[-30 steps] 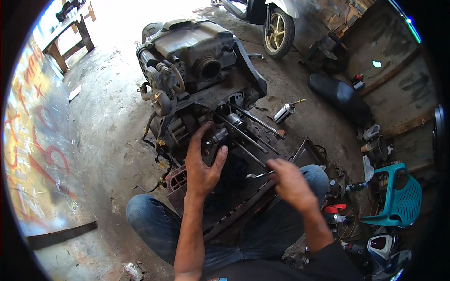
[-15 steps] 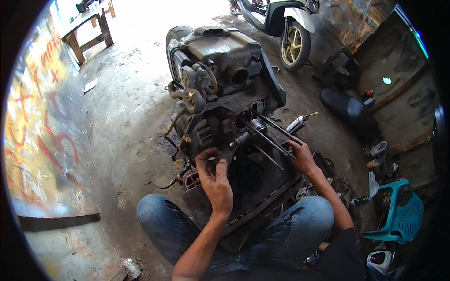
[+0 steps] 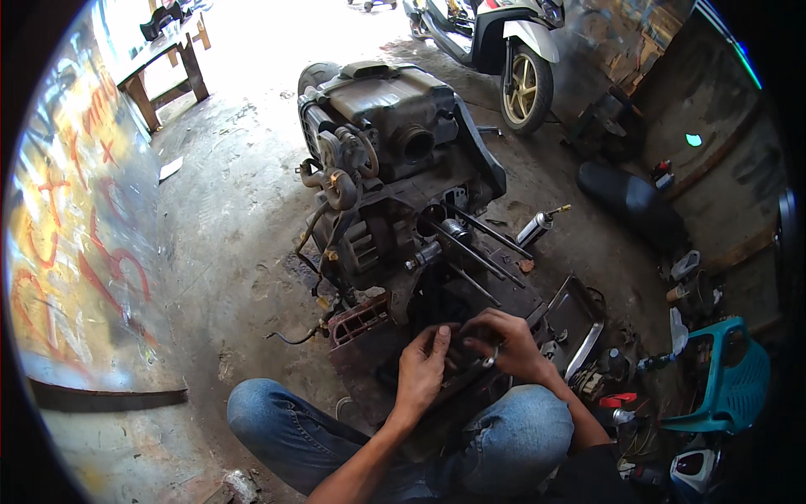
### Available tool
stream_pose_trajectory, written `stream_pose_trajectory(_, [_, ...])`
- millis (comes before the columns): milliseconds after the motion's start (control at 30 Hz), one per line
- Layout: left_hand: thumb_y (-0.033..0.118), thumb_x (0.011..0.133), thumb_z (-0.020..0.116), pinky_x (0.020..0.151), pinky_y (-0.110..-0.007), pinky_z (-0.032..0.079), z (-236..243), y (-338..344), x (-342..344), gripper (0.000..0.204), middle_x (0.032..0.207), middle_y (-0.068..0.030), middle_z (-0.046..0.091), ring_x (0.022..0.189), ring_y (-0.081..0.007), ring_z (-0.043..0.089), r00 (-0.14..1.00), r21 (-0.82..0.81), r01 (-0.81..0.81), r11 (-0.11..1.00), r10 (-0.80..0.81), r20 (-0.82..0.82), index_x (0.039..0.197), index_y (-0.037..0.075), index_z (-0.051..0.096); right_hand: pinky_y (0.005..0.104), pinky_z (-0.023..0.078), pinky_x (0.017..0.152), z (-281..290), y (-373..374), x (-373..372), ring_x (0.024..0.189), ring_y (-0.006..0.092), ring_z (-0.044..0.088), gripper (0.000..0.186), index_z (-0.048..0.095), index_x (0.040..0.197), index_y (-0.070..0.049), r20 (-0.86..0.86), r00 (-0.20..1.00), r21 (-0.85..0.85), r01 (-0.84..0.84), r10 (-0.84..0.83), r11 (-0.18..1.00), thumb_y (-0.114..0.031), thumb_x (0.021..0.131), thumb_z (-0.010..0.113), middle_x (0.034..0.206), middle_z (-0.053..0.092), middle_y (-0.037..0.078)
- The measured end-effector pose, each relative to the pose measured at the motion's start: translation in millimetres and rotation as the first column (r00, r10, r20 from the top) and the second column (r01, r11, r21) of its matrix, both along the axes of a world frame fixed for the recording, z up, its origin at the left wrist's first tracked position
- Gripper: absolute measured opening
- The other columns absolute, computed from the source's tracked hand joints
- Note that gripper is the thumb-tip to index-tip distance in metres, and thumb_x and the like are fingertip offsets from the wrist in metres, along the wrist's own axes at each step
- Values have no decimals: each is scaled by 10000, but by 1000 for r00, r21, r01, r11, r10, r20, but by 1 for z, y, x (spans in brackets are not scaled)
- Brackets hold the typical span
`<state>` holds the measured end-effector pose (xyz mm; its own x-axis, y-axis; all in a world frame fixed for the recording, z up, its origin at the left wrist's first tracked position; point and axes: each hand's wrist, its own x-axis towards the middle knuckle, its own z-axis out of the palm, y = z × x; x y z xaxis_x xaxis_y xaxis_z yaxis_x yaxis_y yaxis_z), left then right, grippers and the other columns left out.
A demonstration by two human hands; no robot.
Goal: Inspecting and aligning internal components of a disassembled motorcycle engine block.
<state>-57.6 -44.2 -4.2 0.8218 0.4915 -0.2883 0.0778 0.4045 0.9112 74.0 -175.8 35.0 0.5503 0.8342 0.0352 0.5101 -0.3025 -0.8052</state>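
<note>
Piston (image 3: 454, 232) and studs (image 3: 497, 235) are left uncovered. A metal piece (image 3: 489, 362) is held in the right hand (image 3: 516, 346); grip of the left hand (image 3: 421, 370) cannot be told.

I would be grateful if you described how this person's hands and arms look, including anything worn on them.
Both the left hand and the right hand are ungloved, and the forearms are bare, with no watch or bracelet visible. A dark sleeve covers the right upper arm; the left sleeve is out of view.
</note>
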Motion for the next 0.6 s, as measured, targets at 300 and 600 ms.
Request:
stream_pose_trajectory(300, [268,1013,597,769,-248,523,-4,3,-7,322,955,-48,685,840,-109,642,995,-397,60,916,-87,-51,1141,-23,644,357,556,772,-19,11,0,904,262,686,314,676,1062,-25,-37,993,162,-103,111,981,-45,778,809,972,652,96])
stream_pose_trajectory(600, [294,1030,560,725,-270,515,6,15,-7,338,941,-66,651,805,-139,625,992,-340,-124,932,121,-29,1117,-27,621,378,529,873,-12,-29,35,974,281,651,341,660,1139,-41,190,975,-81,-104,118,991,-64,810,746,1051,625,131])
